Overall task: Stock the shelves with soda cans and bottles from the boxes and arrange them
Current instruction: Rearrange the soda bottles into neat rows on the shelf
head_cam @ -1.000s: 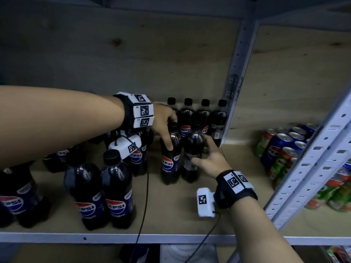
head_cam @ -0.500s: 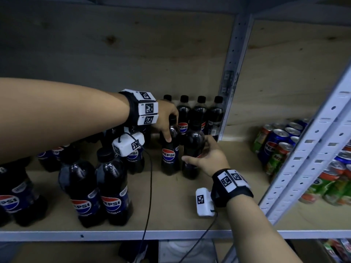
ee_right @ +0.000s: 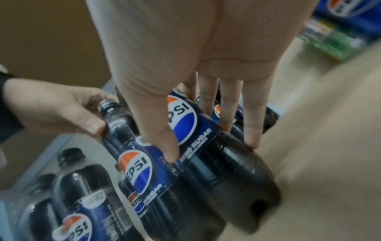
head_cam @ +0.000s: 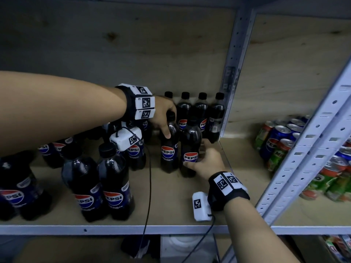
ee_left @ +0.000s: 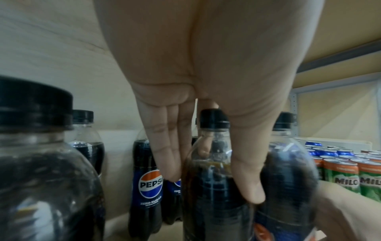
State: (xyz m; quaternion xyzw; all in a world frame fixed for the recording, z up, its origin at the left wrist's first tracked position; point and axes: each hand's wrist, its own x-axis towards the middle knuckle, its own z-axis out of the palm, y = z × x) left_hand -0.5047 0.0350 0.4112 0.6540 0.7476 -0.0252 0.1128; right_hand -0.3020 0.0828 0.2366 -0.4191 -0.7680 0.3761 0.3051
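Note:
Two Pepsi bottles stand side by side in the middle of the wooden shelf (head_cam: 171, 205). My left hand (head_cam: 170, 128) reaches over and holds the left bottle (head_cam: 169, 150) by its neck and shoulder, thumb in front. In the left wrist view that left hand (ee_left: 214, 164) has fingers behind the left bottle (ee_left: 214, 203). My right hand (head_cam: 195, 156) grips the right bottle (head_cam: 190, 141) low on its body, logo facing front. In the right wrist view my right hand (ee_right: 208, 145) wraps the right bottle (ee_right: 183, 119), thumb on the label.
A row of Pepsi bottles (head_cam: 201, 112) lines the back wall beside a grey upright post (head_cam: 231, 73). More bottles (head_cam: 98, 185) stand loosely at the left front. Pepsi and Milo cans (head_cam: 279, 147) fill the right bay behind a slanted upright (head_cam: 307, 149).
The right hand has turned its bottle so that the Pepsi logo now faces front. The left hand stays on the neighbouring bottle's neck.

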